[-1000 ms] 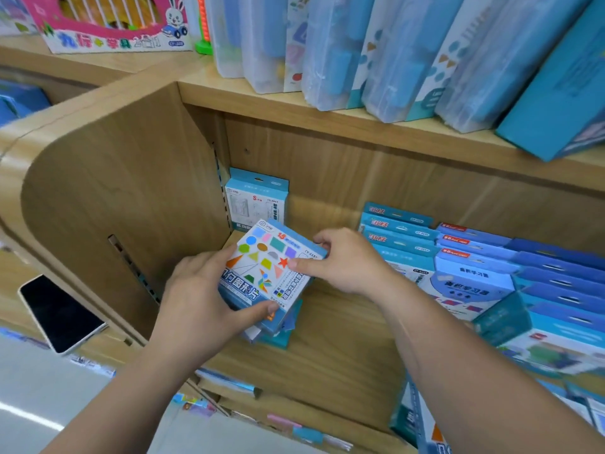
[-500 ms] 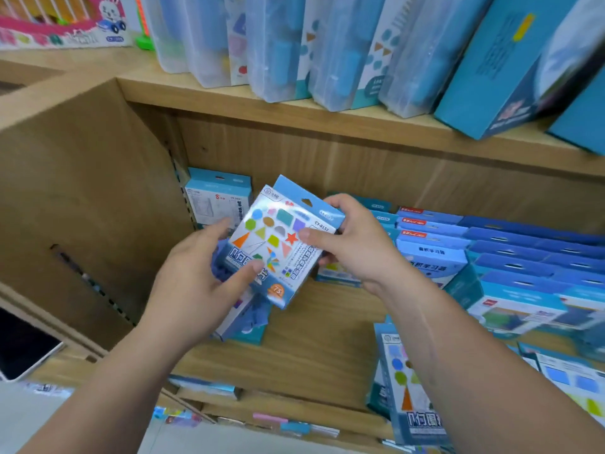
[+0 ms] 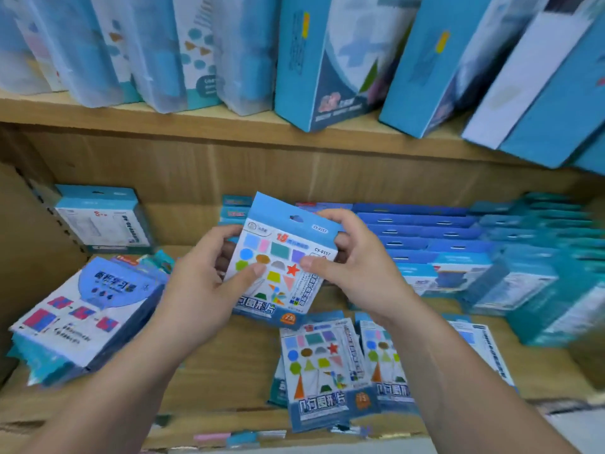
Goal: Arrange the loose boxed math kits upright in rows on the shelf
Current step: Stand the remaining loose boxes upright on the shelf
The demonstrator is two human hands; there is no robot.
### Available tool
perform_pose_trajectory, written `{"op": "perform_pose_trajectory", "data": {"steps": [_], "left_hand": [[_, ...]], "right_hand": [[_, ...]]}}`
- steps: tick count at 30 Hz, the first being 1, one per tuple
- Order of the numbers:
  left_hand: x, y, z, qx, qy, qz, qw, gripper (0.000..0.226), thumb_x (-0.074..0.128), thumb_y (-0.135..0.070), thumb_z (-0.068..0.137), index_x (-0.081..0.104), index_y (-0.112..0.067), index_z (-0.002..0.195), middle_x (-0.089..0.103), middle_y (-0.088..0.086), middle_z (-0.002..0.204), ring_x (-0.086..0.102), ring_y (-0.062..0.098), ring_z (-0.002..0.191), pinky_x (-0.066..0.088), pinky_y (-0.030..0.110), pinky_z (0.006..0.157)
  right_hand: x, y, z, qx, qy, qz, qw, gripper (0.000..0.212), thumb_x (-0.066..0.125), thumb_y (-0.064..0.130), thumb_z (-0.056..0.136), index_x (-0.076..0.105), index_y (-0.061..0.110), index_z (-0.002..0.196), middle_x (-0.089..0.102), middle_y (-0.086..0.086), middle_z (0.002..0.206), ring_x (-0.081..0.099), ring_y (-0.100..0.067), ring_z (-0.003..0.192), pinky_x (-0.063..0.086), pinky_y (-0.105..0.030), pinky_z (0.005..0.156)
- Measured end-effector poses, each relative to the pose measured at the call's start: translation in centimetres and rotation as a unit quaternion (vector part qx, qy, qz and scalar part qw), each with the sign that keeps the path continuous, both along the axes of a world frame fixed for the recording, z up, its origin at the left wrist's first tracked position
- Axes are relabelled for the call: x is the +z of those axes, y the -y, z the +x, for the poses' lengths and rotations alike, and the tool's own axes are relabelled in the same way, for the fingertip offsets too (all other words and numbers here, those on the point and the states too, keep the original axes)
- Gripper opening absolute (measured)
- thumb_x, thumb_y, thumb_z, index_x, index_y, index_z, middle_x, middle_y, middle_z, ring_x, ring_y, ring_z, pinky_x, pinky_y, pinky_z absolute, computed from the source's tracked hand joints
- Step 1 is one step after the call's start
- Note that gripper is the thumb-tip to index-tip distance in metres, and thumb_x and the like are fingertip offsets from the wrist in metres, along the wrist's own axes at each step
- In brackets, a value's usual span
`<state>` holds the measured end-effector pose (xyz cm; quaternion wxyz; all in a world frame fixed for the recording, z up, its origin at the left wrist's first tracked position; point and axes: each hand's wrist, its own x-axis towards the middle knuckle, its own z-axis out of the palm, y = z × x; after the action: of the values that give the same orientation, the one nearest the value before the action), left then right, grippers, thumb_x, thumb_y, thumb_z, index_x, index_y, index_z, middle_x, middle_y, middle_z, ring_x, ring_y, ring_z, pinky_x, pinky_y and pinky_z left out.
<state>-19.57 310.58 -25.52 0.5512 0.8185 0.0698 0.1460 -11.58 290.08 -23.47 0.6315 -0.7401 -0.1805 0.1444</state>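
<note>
A wooden shelf (image 3: 229, 365) is holding rows of blue boxes (image 3: 435, 237) standing to the right of the held box, a tilted stack of boxes (image 3: 82, 316) lying to its left, and two loose shape kits (image 3: 320, 365) lying flat just below it. Both hands are gripping one boxed shape kit (image 3: 281, 260) above the shelf board, its printed face tilting toward the camera. The left hand (image 3: 199, 283) is clamping its left edge with the thumb across the front, and the right hand (image 3: 357, 267) is pinching its right edge.

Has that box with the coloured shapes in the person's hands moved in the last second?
Yes. The shapes box was down at the loose pile by the side wall; now both hands hold it up and rightward, before the upright rows.
</note>
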Motion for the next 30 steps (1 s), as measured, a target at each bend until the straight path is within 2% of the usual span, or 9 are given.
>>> {"op": "perform_pose_trajectory", "data": {"steps": [3, 6, 7, 10, 14, 20, 24, 27, 30], "left_hand": [[-1.0, 3.1, 0.8, 0.004, -0.01, 0.024, 1.0, 0.042, 0.077, -0.015, 0.084, 0.054, -0.039, 0.11, 0.071, -0.017, 0.095, 0.068, 0.005, 0.084, 0.055, 0.022, 0.069], [-1.7, 4.6, 1.1, 0.026, -0.035, 0.065, 0.997, 0.042, 0.08, -0.02, 0.082, 0.055, -0.032, 0.114, 0.071, -0.017, 0.096, 0.066, -0.004, 0.089, 0.054, 0.02, 0.073], [-1.9, 4.7, 1.0, 0.036, -0.04, 0.095, 0.994, 0.043, 0.081, -0.026, 0.08, 0.057, -0.03, 0.115, 0.071, -0.018, 0.101, 0.065, -0.005, 0.092, 0.054, 0.021, 0.078], [-2.5, 3.3, 0.1, 0.115, -0.035, 0.244, 0.962, 0.055, 0.075, -0.052, 0.075, 0.062, -0.023, 0.12, 0.07, -0.004, 0.112, 0.062, 0.019, 0.107, 0.05, 0.038, 0.091], [-3.2, -1.1, -1.6, 0.228, -0.091, 0.392, 0.886, 0.064, 0.057, -0.063, 0.074, 0.065, -0.019, 0.12, 0.067, 0.011, 0.115, 0.054, 0.04, 0.107, 0.046, 0.05, 0.093], [-3.9, -7.0, -3.9, 0.271, -0.196, 0.443, 0.831, 0.063, 0.069, -0.063, 0.078, 0.063, -0.029, 0.13, 0.055, 0.012, 0.14, 0.044, 0.043, 0.124, 0.039, 0.06, 0.098], [-4.9, -9.3, -4.8, 0.235, -0.236, 0.457, 0.825, 0.052, 0.045, -0.063, 0.091, 0.057, -0.039, 0.135, 0.052, 0.002, 0.144, 0.044, 0.036, 0.128, 0.036, 0.057, 0.098], [-5.1, -10.5, -5.8, 0.2, -0.227, 0.467, 0.831, 0.064, 0.029, -0.068, 0.082, 0.056, -0.044, 0.135, 0.055, -0.001, 0.139, 0.048, 0.034, 0.121, 0.038, 0.054, 0.092], [-4.3, -11.9, -6.5, 0.175, -0.232, 0.439, 0.85, 0.067, 0.018, -0.069, 0.08, 0.049, -0.052, 0.137, 0.046, -0.014, 0.148, 0.04, 0.025, 0.126, 0.033, 0.048, 0.097]], "right_hand": [[-0.7, 3.3, 0.2, -0.017, 0.016, -0.018, 1.0, 0.05, 0.076, 0.006, 0.085, 0.051, 0.037, 0.116, 0.075, -0.006, 0.099, 0.072, -0.02, 0.089, 0.059, -0.042, 0.078], [-1.4, 5.1, 0.2, -0.012, 0.026, -0.033, 0.999, 0.039, 0.073, 0.006, 0.088, 0.054, 0.032, 0.112, 0.073, 0.013, 0.083, 0.066, -0.001, 0.074, 0.051, -0.019, 0.066], [-1.6, 5.4, 0.3, -0.007, 0.031, -0.042, 0.999, 0.037, 0.073, 0.009, 0.089, 0.055, 0.029, 0.113, 0.072, 0.016, 0.083, 0.066, 0.001, 0.075, 0.051, -0.018, 0.068], [-1.7, 5.5, 0.6, -0.016, 0.037, -0.028, 0.999, 0.026, 0.071, 0.009, 0.09, 0.056, 0.021, 0.107, 0.075, 0.007, 0.095, 0.071, -0.009, 0.085, 0.059, -0.034, 0.075], [-0.6, 4.4, 1.8, -0.035, 0.052, -0.022, 0.998, 0.026, 0.072, 0.011, 0.089, 0.055, 0.023, 0.103, 0.075, 0.004, 0.094, 0.073, -0.017, 0.084, 0.061, -0.037, 0.068], [1.2, 0.0, 3.0, 0.019, 0.114, -0.079, 0.99, 0.034, 0.073, 0.019, 0.088, 0.059, 0.043, 0.107, 0.073, 0.013, 0.089, 0.072, -0.021, 0.081, 0.06, -0.051, 0.072], [2.0, -4.3, 2.6, 0.054, 0.15, -0.109, 0.981, 0.037, 0.073, 0.02, 0.086, 0.057, 0.048, 0.103, 0.074, 0.003, 0.087, 0.071, -0.023, 0.074, 0.058, -0.052, 0.073], [2.1, -8.4, 2.8, 0.037, 0.195, -0.128, 0.972, 0.036, 0.072, 0.028, 0.08, 0.056, 0.049, 0.104, 0.068, 0.007, 0.106, 0.07, -0.015, 0.082, 0.059, -0.047, 0.078], [2.4, -12.5, 3.1, 0.033, 0.244, -0.16, 0.956, 0.037, 0.071, 0.029, 0.079, 0.057, 0.041, 0.111, 0.063, 0.003, 0.107, 0.066, -0.016, 0.088, 0.056, -0.043, 0.081]]}}
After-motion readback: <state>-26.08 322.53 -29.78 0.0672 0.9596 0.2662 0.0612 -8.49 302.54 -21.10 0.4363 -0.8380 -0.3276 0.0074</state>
